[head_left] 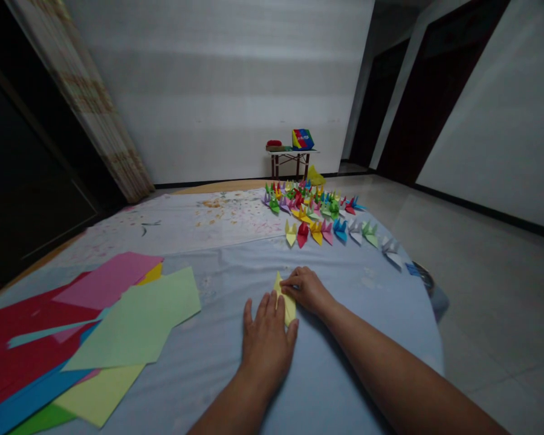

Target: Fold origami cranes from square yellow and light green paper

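A narrow piece of folded yellow paper [290, 309] lies on the blue cloth in front of me, pointed at its far end. My left hand [267, 329] rests flat with its fingers stretched out, the fingertips on the paper's left side and the thumb near its lower right edge. From the right, my right hand [309, 290] has its fingers curled together in a pinch at the upper part of the paper. Those fingers and the left fingertips hide some of the folds.
Loose coloured sheets overlap at the left, with a pale green sheet [140, 320] on top. A row of folded paper cranes [316, 232] stands beyond my hands, with a crowded group behind it. The round table's edge [437, 338] curves along the right.
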The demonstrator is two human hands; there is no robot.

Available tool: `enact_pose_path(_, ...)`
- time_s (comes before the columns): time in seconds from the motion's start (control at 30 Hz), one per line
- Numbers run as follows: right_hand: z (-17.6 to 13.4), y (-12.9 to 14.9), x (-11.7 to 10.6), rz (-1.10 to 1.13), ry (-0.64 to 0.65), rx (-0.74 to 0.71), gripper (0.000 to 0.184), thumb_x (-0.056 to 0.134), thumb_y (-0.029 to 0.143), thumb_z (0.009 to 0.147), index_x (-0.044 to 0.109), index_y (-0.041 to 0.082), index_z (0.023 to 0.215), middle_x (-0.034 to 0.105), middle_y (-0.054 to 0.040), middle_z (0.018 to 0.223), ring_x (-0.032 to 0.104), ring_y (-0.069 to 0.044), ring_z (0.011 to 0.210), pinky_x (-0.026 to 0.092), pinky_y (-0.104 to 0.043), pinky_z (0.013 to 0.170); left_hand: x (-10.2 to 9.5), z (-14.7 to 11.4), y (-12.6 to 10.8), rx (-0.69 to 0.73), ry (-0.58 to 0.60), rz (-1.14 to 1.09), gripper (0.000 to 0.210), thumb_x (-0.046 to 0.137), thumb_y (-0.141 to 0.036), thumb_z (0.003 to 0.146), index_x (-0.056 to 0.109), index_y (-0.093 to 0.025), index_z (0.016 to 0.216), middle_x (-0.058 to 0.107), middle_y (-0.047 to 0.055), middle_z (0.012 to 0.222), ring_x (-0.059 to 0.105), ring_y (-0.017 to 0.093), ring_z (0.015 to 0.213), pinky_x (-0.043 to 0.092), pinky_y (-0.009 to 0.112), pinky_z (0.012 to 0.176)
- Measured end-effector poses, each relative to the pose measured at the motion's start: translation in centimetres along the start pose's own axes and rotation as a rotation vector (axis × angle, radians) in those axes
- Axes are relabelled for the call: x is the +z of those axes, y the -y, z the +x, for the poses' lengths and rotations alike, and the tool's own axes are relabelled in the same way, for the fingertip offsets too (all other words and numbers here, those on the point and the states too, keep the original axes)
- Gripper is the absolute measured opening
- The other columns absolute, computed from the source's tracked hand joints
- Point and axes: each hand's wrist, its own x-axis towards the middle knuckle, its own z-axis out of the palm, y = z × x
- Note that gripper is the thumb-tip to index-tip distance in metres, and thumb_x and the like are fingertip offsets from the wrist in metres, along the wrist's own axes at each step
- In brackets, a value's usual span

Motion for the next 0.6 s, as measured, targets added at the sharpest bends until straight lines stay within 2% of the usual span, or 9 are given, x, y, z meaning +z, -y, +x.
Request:
enact_pose_path(0.5,0.2,0.7,-0.9,0.017,0.033,0.037,0.017,0.060,0.030,0.076,0.070,0.025,0.089,0.063,-0.0046,0.082,0.054,-0.017,0.082,0.037,-0.027,0.075,0.5,0.1,0.1,0.005,0.039,-0.002,0.048,0.029,-0.040,0.086,0.045,-0.019,0.127,0.042,0.008,0.136,0.031,0.025,0.127,0.010,0.053,0.105)
enact_pose_path(0.6,0.6,0.8,-1.3,0.043,0.110,0.035,0.019,0.056,0.032,0.078,0.070,0.023,0.087,0.064,-0.0029,0.078,0.054,-0.016,0.077,0.037,-0.025,0.071,0.4,0.1,0.1,0.005,0.043,-0.001,0.048,0.029,-0.040,0.086,0.044,-0.018,0.127,0.041,0.008,0.136,0.031,0.025,0.127,0.010,0.054,0.105)
